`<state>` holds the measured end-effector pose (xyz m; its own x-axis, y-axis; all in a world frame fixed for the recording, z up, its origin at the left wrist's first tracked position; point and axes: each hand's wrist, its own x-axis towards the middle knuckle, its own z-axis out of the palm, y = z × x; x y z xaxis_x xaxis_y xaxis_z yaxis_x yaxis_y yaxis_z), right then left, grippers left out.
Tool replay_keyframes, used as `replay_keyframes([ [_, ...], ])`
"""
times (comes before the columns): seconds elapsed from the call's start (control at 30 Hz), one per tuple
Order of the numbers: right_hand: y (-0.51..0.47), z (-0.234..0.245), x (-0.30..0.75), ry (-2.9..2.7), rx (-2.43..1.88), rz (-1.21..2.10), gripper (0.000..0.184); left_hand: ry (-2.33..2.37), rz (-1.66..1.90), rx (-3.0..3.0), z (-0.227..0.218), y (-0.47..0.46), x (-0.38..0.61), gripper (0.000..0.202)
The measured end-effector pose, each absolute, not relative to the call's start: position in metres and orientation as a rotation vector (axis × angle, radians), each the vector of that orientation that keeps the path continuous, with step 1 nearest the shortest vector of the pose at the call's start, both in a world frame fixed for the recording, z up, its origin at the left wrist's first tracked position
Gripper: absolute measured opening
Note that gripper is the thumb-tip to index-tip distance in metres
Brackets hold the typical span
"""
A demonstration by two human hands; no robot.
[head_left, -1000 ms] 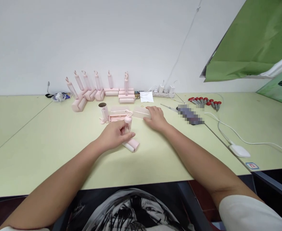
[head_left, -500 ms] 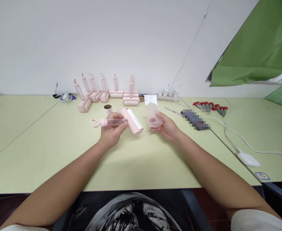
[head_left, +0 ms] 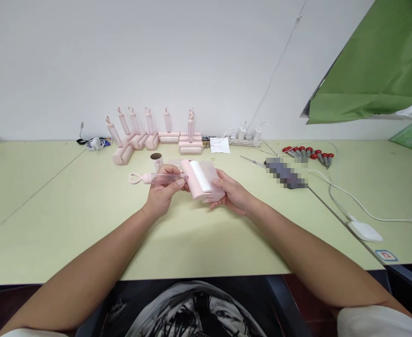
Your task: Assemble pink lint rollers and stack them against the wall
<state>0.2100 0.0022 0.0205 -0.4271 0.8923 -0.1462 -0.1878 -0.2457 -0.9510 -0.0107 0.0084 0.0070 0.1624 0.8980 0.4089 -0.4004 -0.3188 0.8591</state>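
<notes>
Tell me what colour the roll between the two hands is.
The roll is white, showing best in the head view.

Hands, two: left hand (head_left: 162,194), right hand (head_left: 239,195). Held roller (head_left: 194,180), one; translucent cover (head_left: 211,171), one. Upright rollers (head_left: 150,128), at least six, the rightmost overlapping too closely for an exact count. Power strip (head_left: 246,142), one; plug-in chargers (head_left: 241,134), two; paper sheet (head_left: 220,145), one. Red-ended tools (head_left: 324,156), at least seven, overlapping. Framed label (head_left: 386,255), one.

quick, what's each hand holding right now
Left hand: closed, holding the clear handle.
Right hand: closed, holding the translucent cover beside the roller head.
</notes>
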Motion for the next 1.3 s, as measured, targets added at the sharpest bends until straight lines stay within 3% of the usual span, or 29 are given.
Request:
replay_keyframes([
  [0.33,0.004,0.019,0.211,-1.189,-0.925,1.640,0.046,0.521,1.472,1.221,0.018,0.004,-0.009,0.035],
  [0.73,-0.001,0.020,0.206,-1.268,-0.946,1.694,0.060,0.516,1.410,1.267,0.016,0.004,-0.009,0.033],
  [1.3,-0.004,0.014,0.201,-1.296,-0.981,1.681,0.057,0.497,1.338,1.311,0.007,0.005,-0.008,0.030],
])
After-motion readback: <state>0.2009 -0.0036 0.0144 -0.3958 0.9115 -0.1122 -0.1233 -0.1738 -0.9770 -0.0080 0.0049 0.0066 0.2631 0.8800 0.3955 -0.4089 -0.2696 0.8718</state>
